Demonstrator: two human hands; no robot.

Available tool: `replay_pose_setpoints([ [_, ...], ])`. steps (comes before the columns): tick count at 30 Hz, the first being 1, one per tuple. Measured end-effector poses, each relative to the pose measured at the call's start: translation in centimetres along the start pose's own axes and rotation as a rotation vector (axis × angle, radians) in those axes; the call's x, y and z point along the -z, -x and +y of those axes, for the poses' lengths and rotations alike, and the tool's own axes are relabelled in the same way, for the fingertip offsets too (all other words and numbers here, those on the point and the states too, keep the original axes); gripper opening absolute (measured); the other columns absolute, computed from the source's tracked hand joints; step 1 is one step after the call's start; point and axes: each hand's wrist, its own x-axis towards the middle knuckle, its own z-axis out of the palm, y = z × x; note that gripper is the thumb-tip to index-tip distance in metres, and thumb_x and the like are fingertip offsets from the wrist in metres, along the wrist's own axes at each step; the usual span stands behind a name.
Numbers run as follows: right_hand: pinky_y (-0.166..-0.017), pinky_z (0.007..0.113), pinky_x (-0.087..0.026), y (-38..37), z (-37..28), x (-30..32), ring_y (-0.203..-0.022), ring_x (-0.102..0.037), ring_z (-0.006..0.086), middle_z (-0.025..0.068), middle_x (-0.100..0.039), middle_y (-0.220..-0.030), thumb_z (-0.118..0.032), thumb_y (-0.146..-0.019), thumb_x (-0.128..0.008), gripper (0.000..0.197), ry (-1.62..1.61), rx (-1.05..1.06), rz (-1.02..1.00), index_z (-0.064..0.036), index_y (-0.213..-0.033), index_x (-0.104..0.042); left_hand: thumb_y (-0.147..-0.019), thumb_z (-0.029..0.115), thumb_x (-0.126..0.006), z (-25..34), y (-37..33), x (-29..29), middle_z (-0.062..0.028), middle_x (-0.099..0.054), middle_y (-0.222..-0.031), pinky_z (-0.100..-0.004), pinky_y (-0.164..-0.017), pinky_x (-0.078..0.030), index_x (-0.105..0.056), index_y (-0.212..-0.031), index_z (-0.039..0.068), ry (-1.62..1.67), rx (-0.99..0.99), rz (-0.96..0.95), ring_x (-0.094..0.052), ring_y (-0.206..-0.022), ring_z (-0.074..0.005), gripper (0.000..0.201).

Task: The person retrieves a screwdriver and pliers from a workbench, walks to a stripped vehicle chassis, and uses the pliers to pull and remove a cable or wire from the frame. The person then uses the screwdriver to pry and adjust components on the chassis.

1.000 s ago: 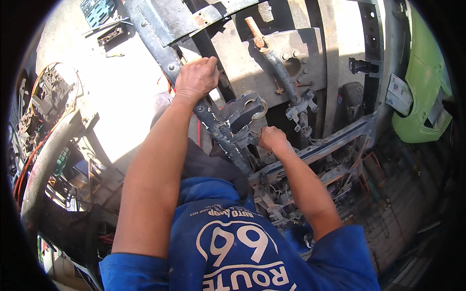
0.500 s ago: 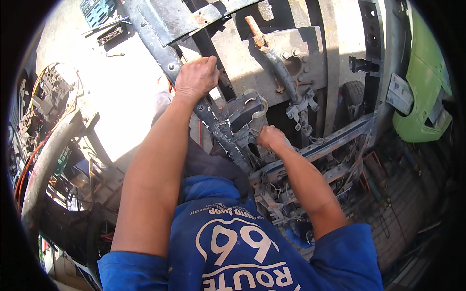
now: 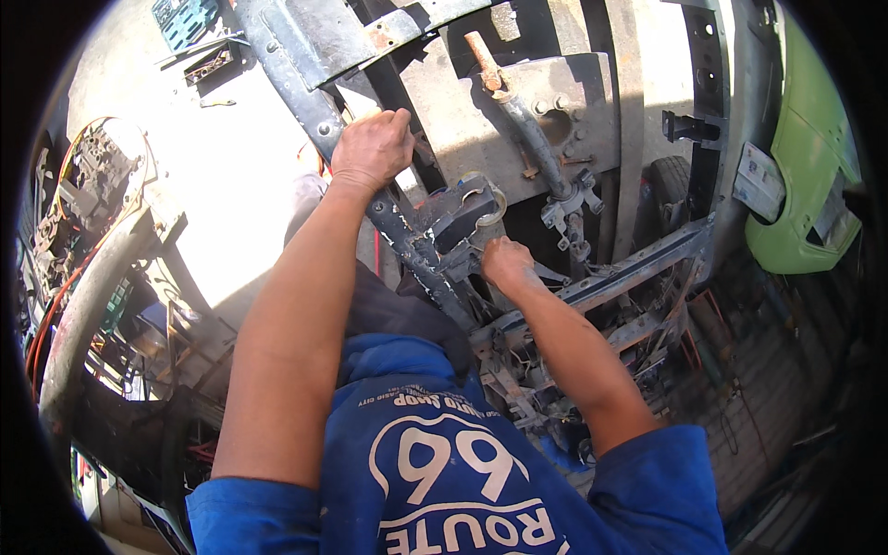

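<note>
My left hand (image 3: 375,148) is closed over the dark, chipped vehicle frame rail (image 3: 400,242), at its upper stretch. Farther right, my right hand (image 3: 509,264) makes a fist just below a metal bracket (image 3: 465,220) with a curved, cradle-like top. Whatever that fist may grip is hidden by the fingers. Past the right hand stands a steering column (image 3: 536,139) with a rusty upper end and a clamp-like joint (image 3: 572,211) lower down. A dark crossmember (image 3: 638,266) runs off to the right behind my right forearm.
Beyond the rail, a flat metal plate (image 3: 587,102) with bolts and a round hole spans the frame. A green body panel (image 3: 805,185) stands at the right. On the sunlit floor lie a teal tool case (image 3: 183,20) and an open box (image 3: 211,65). Greasy parts (image 3: 97,180) and hoses crowd the left.
My right hand has shifted slightly to the left and up, beside the bracket. My left hand keeps its place on the rail.
</note>
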Motion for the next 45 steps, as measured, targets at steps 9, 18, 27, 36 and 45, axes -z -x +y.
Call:
replay_pose_setpoints([
  [9,-0.091,0.049,-0.056,1.1,-0.4,-3.5,-0.106,-0.069,0.0420,0.0240,-0.070,-0.116,-0.014,-0.096,-0.050,0.031,-0.212,-0.116,0.150,0.0036,-0.121,-0.056,-0.089,0.023,-0.061,-0.3,0.0,-0.3,-0.0108,-0.067,-0.081,-0.0446,-0.071,-0.056,-0.059,-0.091,0.008,0.015,-0.027,0.064,-0.069,-0.081,-0.0318,0.015],
  [18,-0.086,0.049,-0.057,-3.2,0.1,-5.6,-0.096,-0.071,0.0433,0.0314,-0.071,-0.094,-0.007,-0.088,-0.054,0.043,-0.299,-0.055,-0.131,0.0029,-0.130,-0.053,-0.090,0.022,-0.063,-0.6,0.2,-0.6,-0.0103,-0.066,-0.080,-0.0435,-0.069,-0.056,-0.060,-0.093,0.009,0.006,-0.051,0.084,-0.069,-0.079,-0.0309,0.014],
  [27,-0.093,0.047,-0.056,-3.5,-0.6,-4.9,-0.120,-0.062,0.0446,0.0319,-0.060,-0.132,-0.016,-0.086,-0.067,0.061,-0.284,0.012,-0.230,0.0058,-0.139,-0.048,-0.088,0.022,-0.062,-0.4,0.2,-0.2,-0.0107,-0.067,-0.081,-0.0442,-0.074,-0.057,-0.060,-0.091,0.008,0.006,-0.042,0.067,-0.070,-0.082,-0.0313,0.015],
  [36,-0.090,0.054,-0.055,-1.1,-0.8,-6.8,-0.103,-0.067,0.0502,0.0387,-0.065,-0.110,-0.009,-0.089,-0.054,0.058,-0.467,-0.044,0.115,-0.0024,-0.146,-0.046,-0.088,0.025,-0.065,-0.2,-0.3,0.0,-0.0112,-0.067,-0.082,-0.0449,-0.074,-0.057,-0.058,-0.089,0.008,0.022,-0.054,0.041,-0.070,-0.083,-0.0317,0.018],
  [45,-0.059,0.048,-0.054,0.7,-0.4,-6.8,-0.066,-0.068,0.0334,0.0236,-0.068,-0.085,-0.017,-0.104,-0.045,0.052,-0.873,-0.021,0.196,-0.0065,-0.154,-0.037,-0.089,0.022,-0.063,-0.4,0.0,-0.4,-0.0116,-0.067,-0.080,-0.0462,-0.070,-0.057,-0.058,-0.086,0.007,0.026,-0.084,0.127,-0.069,-0.079,-0.0337,0.016],
])
